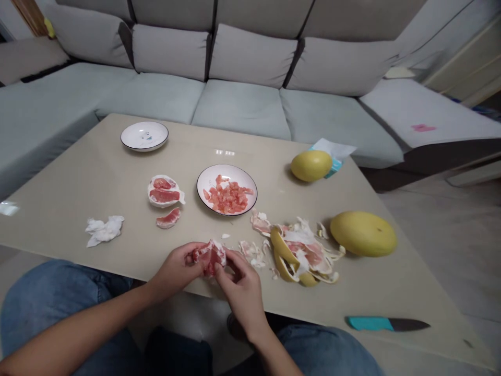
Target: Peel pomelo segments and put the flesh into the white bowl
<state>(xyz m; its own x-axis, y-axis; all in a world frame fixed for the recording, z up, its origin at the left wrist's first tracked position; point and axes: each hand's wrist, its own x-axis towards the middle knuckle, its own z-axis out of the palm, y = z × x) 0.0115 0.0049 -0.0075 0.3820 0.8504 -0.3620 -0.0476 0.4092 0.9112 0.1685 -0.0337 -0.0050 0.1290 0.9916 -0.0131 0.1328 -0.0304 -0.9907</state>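
Near the table's front edge, my left hand [180,267] and my right hand [240,284] both grip a red pomelo segment [211,255] with white skin on it. Thumbs and fingertips press into it from either side. Just beyond, a loose segment [168,218] lies beside a partly opened pomelo half [163,192] with red flesh. A dark-rimmed white plate [202,200] holds pieces of peeled red flesh [230,196]. Right of my right hand is a heap of yellow rind and pale skins [301,250].
Two yellow pomelos, one nearer [363,233] and one farther [311,165], are on the right, the farther by a tissue pack [336,156]. A knife [387,324] with a turquoise handle lies front right. Crumpled tissue [104,230] and another plate [144,137] are left; a sofa [242,107] stands behind.
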